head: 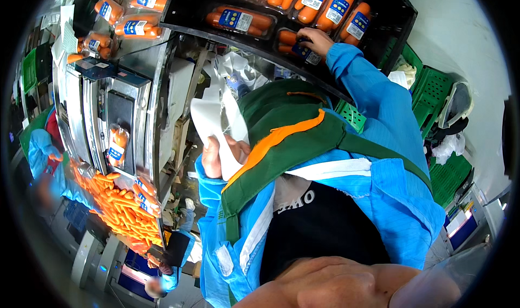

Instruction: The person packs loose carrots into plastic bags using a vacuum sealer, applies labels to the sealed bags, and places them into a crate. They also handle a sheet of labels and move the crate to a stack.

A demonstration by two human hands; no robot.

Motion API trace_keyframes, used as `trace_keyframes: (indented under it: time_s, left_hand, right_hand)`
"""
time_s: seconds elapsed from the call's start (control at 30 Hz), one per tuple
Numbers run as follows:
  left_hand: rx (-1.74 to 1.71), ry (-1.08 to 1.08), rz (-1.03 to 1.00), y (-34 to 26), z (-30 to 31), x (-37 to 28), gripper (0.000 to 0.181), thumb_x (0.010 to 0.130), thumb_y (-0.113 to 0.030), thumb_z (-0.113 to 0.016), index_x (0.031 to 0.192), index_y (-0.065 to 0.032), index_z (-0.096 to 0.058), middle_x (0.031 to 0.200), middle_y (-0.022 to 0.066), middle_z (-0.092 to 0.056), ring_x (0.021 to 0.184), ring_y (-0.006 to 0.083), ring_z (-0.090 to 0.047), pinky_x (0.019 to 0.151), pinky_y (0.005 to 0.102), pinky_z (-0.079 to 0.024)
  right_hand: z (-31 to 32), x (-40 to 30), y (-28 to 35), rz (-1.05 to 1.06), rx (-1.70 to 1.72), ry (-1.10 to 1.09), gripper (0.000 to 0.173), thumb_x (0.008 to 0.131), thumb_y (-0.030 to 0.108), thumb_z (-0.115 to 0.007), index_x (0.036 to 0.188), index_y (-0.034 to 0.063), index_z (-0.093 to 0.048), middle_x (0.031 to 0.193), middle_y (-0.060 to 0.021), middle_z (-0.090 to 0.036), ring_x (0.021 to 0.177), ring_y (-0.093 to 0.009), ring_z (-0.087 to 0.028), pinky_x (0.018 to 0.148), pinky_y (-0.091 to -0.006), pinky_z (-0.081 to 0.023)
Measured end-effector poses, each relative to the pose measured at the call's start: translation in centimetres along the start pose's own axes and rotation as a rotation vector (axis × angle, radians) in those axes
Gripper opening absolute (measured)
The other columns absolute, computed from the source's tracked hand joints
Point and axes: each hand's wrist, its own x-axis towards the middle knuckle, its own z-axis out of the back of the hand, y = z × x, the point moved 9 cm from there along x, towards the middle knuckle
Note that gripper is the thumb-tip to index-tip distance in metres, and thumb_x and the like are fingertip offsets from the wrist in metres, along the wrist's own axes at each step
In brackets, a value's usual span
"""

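Note:
My left hand (213, 157) holds a strip of white paper (209, 115), which looks like label backing, in front of my green apron (300, 139). The strip loops up and hangs from between my thumb and fingers. My right hand (316, 40) reaches into a black plastic crate (284, 58). Its bent fingers touch the blue and white label of a clear pack of carrots (287, 42) near the crate's near wall. Whether they grip the pack or only press on it is hidden. Beside it lies another labelled carrot pack (239, 21), with several more behind.
A metal bench (154, 88) on the left bears labelled packs (136, 27), a machine with one pack (118, 145) on it, and a heap of loose carrots (126, 210). Co-workers in blue sleeves (40, 145) stand beyond. Green crates (432, 88) stand at right; paper scraps (239, 66) lie below.

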Motion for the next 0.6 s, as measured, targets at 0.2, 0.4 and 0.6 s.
trace_keyframes:
  time_s: [0.2,0.4,0.6]
  left_hand:
    - [-0.019,0.213,0.080,2.8,-0.6,-0.7,0.066,0.095,-0.059,-0.036,0.120,0.0012,-0.049,0.067,0.0123,-0.056,0.058,0.0233,-0.053,0.070,0.0389,-0.047]
    - [0.373,0.336,-0.118,1.7,-0.2,-2.4,0.065,0.091,-0.047,-0.056,0.131,0.0041,-0.045,0.110,0.0162,-0.063,0.101,0.0242,-0.062,0.091,0.0361,-0.046]
    - [0.577,-0.217,-0.211,1.8,4.0,-0.2,0.035,0.100,-0.025,-0.046,0.115,0.0030,-0.061,0.103,0.0073,-0.065,0.091,0.0146,-0.059,0.085,0.0286,-0.044]
  right_hand:
    - [0.3,0.1,0.8,-0.046,-0.191,-0.053,0.040,0.081,0.012,-0.069,0.119,0.0060,-0.055,0.118,-0.0147,-0.057,0.110,-0.035,-0.056,0.093,-0.0438,-0.046]
    - [-0.8,-0.7,-1.1,-0.109,0.356,-0.040,0.026,0.084,0.017,-0.069,0.104,0.0035,-0.060,0.099,-0.0148,-0.067,0.098,-0.032,-0.064,0.084,-0.0377,-0.050]
    - [2.2,-1.2,2.5,-0.084,0.440,-0.152,0.020,0.086,0.018,-0.067,0.095,0.0008,-0.067,0.090,-0.0108,-0.068,0.086,-0.018,-0.064,0.080,-0.0311,-0.050]
